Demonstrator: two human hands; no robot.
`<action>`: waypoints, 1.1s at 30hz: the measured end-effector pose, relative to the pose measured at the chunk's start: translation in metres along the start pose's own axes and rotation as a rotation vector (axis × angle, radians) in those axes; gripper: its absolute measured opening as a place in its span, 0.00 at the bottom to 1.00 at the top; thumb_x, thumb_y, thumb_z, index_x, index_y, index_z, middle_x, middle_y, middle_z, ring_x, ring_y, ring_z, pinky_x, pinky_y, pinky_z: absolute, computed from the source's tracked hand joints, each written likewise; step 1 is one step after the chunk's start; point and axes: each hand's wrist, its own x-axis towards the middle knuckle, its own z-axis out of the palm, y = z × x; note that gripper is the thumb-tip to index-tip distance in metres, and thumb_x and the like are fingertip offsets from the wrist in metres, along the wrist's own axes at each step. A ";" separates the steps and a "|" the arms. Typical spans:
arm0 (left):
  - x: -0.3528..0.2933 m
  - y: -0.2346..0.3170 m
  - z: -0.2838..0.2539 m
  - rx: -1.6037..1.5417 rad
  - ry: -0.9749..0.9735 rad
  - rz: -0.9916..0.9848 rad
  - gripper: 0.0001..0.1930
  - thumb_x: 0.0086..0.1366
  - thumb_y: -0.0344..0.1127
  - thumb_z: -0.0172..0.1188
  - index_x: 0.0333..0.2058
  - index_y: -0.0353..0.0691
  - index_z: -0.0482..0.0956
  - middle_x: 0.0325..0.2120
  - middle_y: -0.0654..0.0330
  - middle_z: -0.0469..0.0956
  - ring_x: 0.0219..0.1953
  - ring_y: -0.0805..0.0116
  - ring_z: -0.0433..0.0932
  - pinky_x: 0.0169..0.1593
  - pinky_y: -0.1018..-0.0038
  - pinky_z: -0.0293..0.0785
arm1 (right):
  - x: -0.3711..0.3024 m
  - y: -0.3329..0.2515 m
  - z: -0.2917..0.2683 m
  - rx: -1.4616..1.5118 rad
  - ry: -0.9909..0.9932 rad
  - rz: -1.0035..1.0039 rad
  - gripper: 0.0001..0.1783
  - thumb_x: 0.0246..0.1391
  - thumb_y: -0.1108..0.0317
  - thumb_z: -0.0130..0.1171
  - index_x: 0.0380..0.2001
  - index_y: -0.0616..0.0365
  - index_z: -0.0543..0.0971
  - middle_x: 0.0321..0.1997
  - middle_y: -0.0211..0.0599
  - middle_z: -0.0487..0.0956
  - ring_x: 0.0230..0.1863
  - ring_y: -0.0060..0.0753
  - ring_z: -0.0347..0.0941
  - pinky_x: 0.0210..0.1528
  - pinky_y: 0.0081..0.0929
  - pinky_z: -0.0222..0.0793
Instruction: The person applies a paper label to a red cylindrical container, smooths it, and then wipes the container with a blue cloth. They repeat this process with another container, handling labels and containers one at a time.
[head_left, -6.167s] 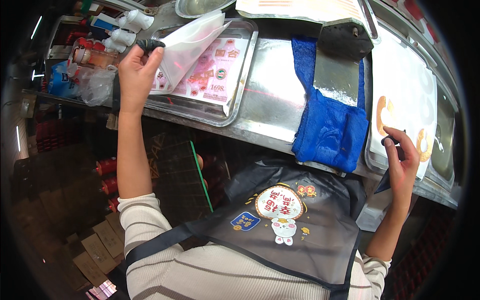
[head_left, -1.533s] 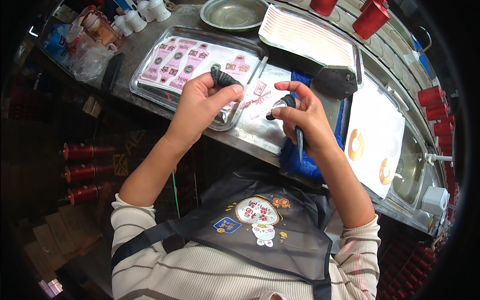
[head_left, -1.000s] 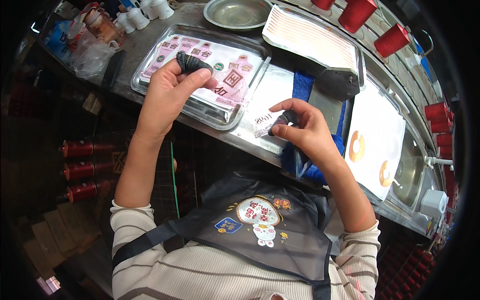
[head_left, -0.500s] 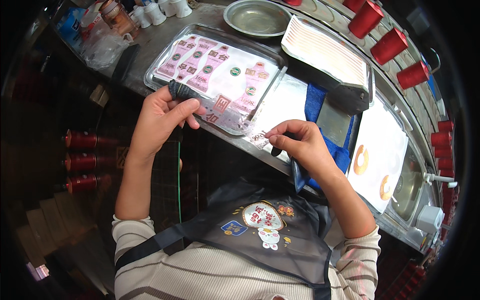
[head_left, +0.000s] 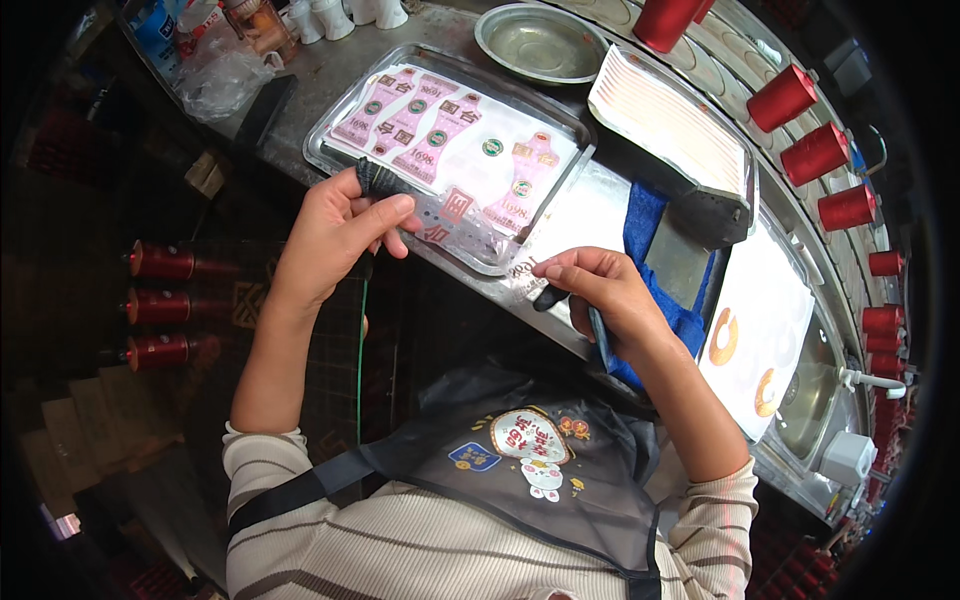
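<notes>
A clear film decal with reddish characters [head_left: 456,206] is stretched between my two hands over the near edge of a metal tray [head_left: 318,150]. My left hand [head_left: 338,222] pinches its left end between thumb and fingers; a dark band wraps the tip of the index finger. The right end is pinched by my right hand [head_left: 612,290], beside dark lettering on the film. A tool with a black tip [head_left: 549,298] and a blue-grey handle [head_left: 600,335] is tucked in the same hand. Inside the tray lies a white sheet with pink bottle-shaped decals [head_left: 455,130].
Behind the tray sit a round metal basin [head_left: 545,45] and a tilted striped sheet [head_left: 670,110]. A blue cloth [head_left: 645,215] lies right of the tray, then white paper with orange rings [head_left: 724,335]. Red cylinders [head_left: 782,97] line the far rack. A plastic bag [head_left: 225,80] is at far left.
The view has shifted slightly, so the tray and bench appear a little further right. Both hands keep hold of the film in nearly the same pose.
</notes>
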 end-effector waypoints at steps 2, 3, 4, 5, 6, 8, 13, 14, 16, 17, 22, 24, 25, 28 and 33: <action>-0.001 -0.001 -0.002 -0.021 -0.012 0.029 0.10 0.65 0.31 0.62 0.44 0.36 0.79 0.32 0.56 0.84 0.25 0.75 0.81 0.30 0.82 0.71 | 0.001 -0.001 0.001 0.023 0.014 -0.035 0.13 0.59 0.63 0.61 0.39 0.62 0.83 0.26 0.28 0.80 0.12 0.15 0.63 0.14 0.14 0.53; -0.001 -0.002 -0.002 -0.035 -0.019 0.048 0.11 0.65 0.31 0.63 0.44 0.36 0.79 0.34 0.55 0.84 0.26 0.74 0.81 0.31 0.82 0.72 | 0.002 -0.002 0.001 0.035 0.021 -0.053 0.13 0.59 0.62 0.61 0.39 0.62 0.83 0.25 0.28 0.80 0.11 0.15 0.63 0.14 0.15 0.53; -0.002 -0.003 -0.002 -0.050 -0.025 0.067 0.11 0.64 0.31 0.63 0.45 0.35 0.79 0.35 0.55 0.85 0.27 0.73 0.82 0.32 0.82 0.73 | 0.003 -0.004 0.000 0.054 0.027 -0.051 0.14 0.59 0.61 0.61 0.40 0.62 0.83 0.25 0.29 0.80 0.11 0.15 0.63 0.14 0.15 0.53; -0.003 -0.002 -0.002 -0.074 -0.041 0.083 0.11 0.64 0.30 0.63 0.44 0.35 0.79 0.36 0.54 0.84 0.29 0.72 0.83 0.35 0.80 0.74 | 0.004 -0.005 -0.001 0.073 0.034 -0.049 0.15 0.60 0.60 0.60 0.40 0.62 0.83 0.25 0.29 0.80 0.11 0.15 0.62 0.14 0.15 0.52; -0.005 -0.001 -0.001 -0.098 -0.056 0.099 0.11 0.64 0.29 0.63 0.44 0.35 0.79 0.37 0.54 0.84 0.32 0.70 0.83 0.37 0.79 0.76 | 0.006 -0.007 -0.002 0.092 0.039 -0.048 0.16 0.60 0.58 0.60 0.40 0.61 0.83 0.25 0.30 0.80 0.11 0.15 0.62 0.14 0.16 0.52; -0.007 -0.003 -0.001 -0.130 -0.077 0.162 0.10 0.63 0.27 0.63 0.43 0.34 0.80 0.38 0.54 0.84 0.36 0.69 0.83 0.43 0.76 0.77 | 0.010 -0.020 0.000 0.062 0.078 -0.050 0.17 0.61 0.55 0.59 0.38 0.59 0.83 0.25 0.31 0.80 0.11 0.15 0.61 0.14 0.16 0.52; -0.008 -0.009 -0.001 -0.007 -0.104 0.280 0.10 0.61 0.24 0.66 0.42 0.34 0.82 0.39 0.58 0.85 0.42 0.72 0.82 0.49 0.74 0.77 | 0.040 -0.029 -0.004 0.010 0.164 -0.174 0.13 0.59 0.60 0.60 0.36 0.59 0.82 0.33 0.33 0.83 0.13 0.14 0.62 0.16 0.15 0.55; -0.009 -0.008 0.000 0.049 -0.086 0.298 0.10 0.60 0.24 0.66 0.42 0.34 0.83 0.39 0.58 0.85 0.42 0.73 0.82 0.49 0.74 0.76 | 0.045 -0.035 -0.005 -0.012 0.161 -0.200 0.12 0.58 0.61 0.59 0.36 0.60 0.81 0.34 0.35 0.83 0.14 0.14 0.62 0.16 0.14 0.56; -0.009 -0.005 0.003 0.160 -0.054 0.332 0.10 0.59 0.23 0.66 0.41 0.33 0.83 0.38 0.60 0.84 0.41 0.73 0.81 0.48 0.74 0.76 | 0.056 -0.045 -0.009 -0.020 0.146 -0.246 0.12 0.56 0.63 0.59 0.36 0.62 0.81 0.35 0.37 0.84 0.15 0.14 0.63 0.17 0.14 0.57; -0.009 -0.002 0.004 0.195 -0.061 0.297 0.13 0.59 0.21 0.64 0.44 0.33 0.82 0.40 0.57 0.84 0.45 0.68 0.81 0.52 0.72 0.74 | 0.065 -0.046 -0.012 -0.059 0.156 -0.269 0.12 0.56 0.63 0.59 0.35 0.62 0.81 0.35 0.38 0.84 0.15 0.14 0.63 0.17 0.13 0.57; -0.002 -0.005 0.011 0.487 0.022 0.486 0.14 0.55 0.21 0.65 0.42 0.33 0.83 0.40 0.53 0.84 0.46 0.65 0.82 0.52 0.72 0.75 | 0.090 -0.063 -0.015 -0.179 0.155 -0.287 0.11 0.53 0.68 0.60 0.34 0.66 0.83 0.36 0.37 0.84 0.39 0.23 0.76 0.46 0.20 0.68; 0.000 -0.006 0.012 0.516 0.055 0.512 0.14 0.53 0.22 0.66 0.41 0.33 0.83 0.39 0.53 0.84 0.45 0.64 0.82 0.51 0.72 0.75 | 0.090 -0.065 -0.016 -0.126 0.177 -0.264 0.11 0.54 0.68 0.60 0.34 0.67 0.83 0.36 0.38 0.84 0.41 0.24 0.77 0.49 0.22 0.69; 0.001 -0.003 0.012 0.510 0.073 0.510 0.14 0.53 0.23 0.66 0.40 0.33 0.83 0.38 0.53 0.84 0.45 0.64 0.82 0.50 0.72 0.75 | 0.090 -0.065 -0.016 -0.102 0.189 -0.253 0.12 0.54 0.68 0.60 0.34 0.67 0.83 0.36 0.38 0.84 0.41 0.25 0.77 0.51 0.23 0.69; 0.008 -0.006 0.004 0.435 0.087 0.529 0.11 0.54 0.28 0.68 0.38 0.34 0.83 0.34 0.54 0.83 0.38 0.66 0.82 0.42 0.74 0.75 | 0.083 -0.056 -0.012 -0.182 0.163 -0.366 0.14 0.58 0.62 0.58 0.36 0.64 0.82 0.38 0.37 0.85 0.20 0.10 0.64 0.23 0.12 0.60; 0.027 0.001 0.002 0.463 0.236 0.427 0.09 0.55 0.29 0.69 0.35 0.34 0.83 0.29 0.58 0.83 0.32 0.72 0.81 0.38 0.74 0.75 | 0.053 -0.031 0.004 -0.209 0.114 -0.435 0.10 0.56 0.72 0.61 0.40 0.66 0.84 0.35 0.33 0.83 0.38 0.18 0.75 0.44 0.18 0.71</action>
